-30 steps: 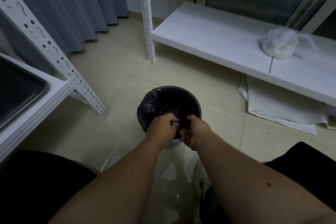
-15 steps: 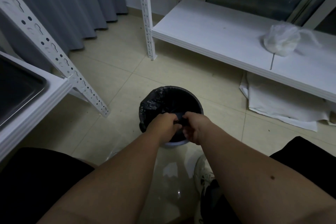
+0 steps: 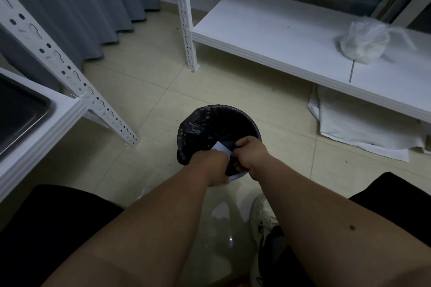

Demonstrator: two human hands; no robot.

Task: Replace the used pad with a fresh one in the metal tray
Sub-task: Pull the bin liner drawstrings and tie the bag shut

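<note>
Two hands are seen over the bin (image 3: 218, 121): the left hand (image 3: 210, 165) and right hand (image 3: 250, 155) are each clenched on the used pad (image 3: 222, 148) at its near rim. Disposal is judged underway; next, release is needed, then a fresh pad for the metal tray (image 3: 22, 116), left of the bin.

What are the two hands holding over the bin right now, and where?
Both the left hand and right hand grip a folded white pad at its near edge, over the bin.
</note>
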